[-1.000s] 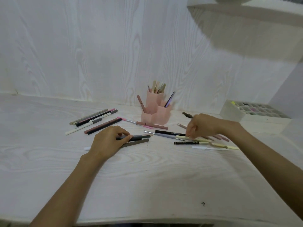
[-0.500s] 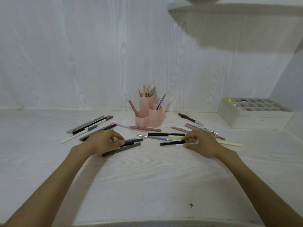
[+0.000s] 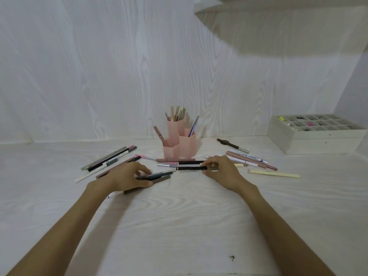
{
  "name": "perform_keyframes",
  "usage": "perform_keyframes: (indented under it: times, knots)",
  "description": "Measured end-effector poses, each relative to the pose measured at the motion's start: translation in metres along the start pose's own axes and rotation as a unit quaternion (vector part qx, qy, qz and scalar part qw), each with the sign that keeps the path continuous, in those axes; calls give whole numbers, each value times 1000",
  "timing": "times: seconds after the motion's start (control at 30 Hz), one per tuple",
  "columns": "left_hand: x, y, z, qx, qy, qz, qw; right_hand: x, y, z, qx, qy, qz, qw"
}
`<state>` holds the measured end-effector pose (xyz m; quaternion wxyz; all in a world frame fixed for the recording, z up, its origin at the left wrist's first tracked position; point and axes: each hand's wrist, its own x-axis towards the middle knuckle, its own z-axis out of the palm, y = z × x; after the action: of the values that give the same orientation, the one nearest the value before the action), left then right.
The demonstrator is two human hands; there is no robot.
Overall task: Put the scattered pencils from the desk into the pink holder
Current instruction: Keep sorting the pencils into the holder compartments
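**Presently on the desk: two hands, loose pencils, one pink holder**

Left hand (image 3: 127, 177): fingers curled down over a small bundle of grey pencils (image 3: 157, 176) lying flat on the desk (image 3: 179, 226); thumb and fingertips closed round them, the pencils' ends projecting to the right of the hand.

Right hand (image 3: 223, 172): fingers bent, tips pinching the right end of a black pencil (image 3: 191, 168), which lay level and pointed left toward the grey bundle. Whether it was lifted off the desk could not be told.

Pink holder (image 3: 179, 144): stood upright at the back of the desk, between and beyond the hands; three hexagonal cells of different heights, with pencils standing in each.

Left cluster (image 3: 109, 160): several pencils, white, grey, black and pink-tipped, lay fanned beside the left hand.

Before the holder: a brown pencil (image 3: 166, 160) and a second black pencil (image 3: 191, 162), lying side by side.

Right group: a white pencil (image 3: 249, 155) lettered "SWEET MINT", a brown-pink pencil (image 3: 253, 162), a pale yellow stick (image 3: 273, 173), and a dark brush-ended pen (image 3: 232, 145) farther back.

Compartment box (image 3: 316, 136): off-white, at the right rear; contents too small to name.
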<state>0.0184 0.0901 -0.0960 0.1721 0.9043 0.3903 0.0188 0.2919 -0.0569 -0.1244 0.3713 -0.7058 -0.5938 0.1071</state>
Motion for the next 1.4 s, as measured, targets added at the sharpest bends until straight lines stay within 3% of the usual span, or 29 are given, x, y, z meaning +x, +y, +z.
perform_keyframes:
  times: [0.1,0.27,0.47,0.67,0.83,0.97,1.1,1.23,1.33,1.4]
  knots:
    - [3,3,1,-12,13,-12,1000,-3,0,9,-16,71,-28,997]
    - [7,8,5,-34,28,-24,999,-3,-1,9,-41,97,-67,992]
    - [4,8,5,35,64,-58,996,-6,-1,10,-30,129,-64,989]
    - [-5,-3,2,66,62,-42,995,-1,-9,1,116,144,-1,983]
    - [-7,-9,4,53,79,-37,995,17,-35,-26,261,238,27,935]
    - [0,-11,3,-10,54,-65,996,46,-57,-42,189,247,18,950]
    - [6,-12,2,-71,29,-79,994,81,-67,-34,-2,145,36,989]
    - [6,-12,-1,-27,15,-50,998,108,-71,-16,-146,70,53,985]
    - [1,-14,-3,43,35,-7,998,116,-74,-1,-164,90,60,980]
    - [-2,-15,-3,81,57,-4,995,115,-75,9,-145,147,62,976]
